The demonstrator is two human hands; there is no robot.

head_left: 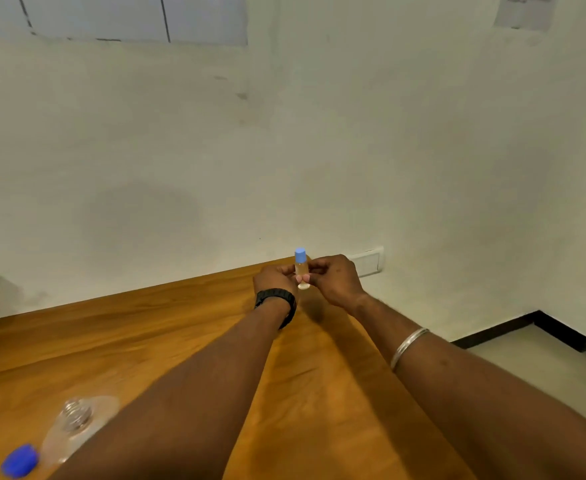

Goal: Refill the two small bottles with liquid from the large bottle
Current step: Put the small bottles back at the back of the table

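A small clear bottle (302,270) with a light blue cap stands upright above the far edge of the wooden table (146,334). My left hand (274,278) and my right hand (336,278) both pinch its body, one on each side. The large clear bottle (76,422) stands uncapped at the near left, partly hidden by my left forearm. Its blue cap (20,460) lies on the table beside it. Only one small bottle is in view.
A white wall (284,150) runs along the table's far edge, with a socket plate (367,261) just behind my right hand. To the right the table ends above a pale floor (544,362) with a dark skirting board.
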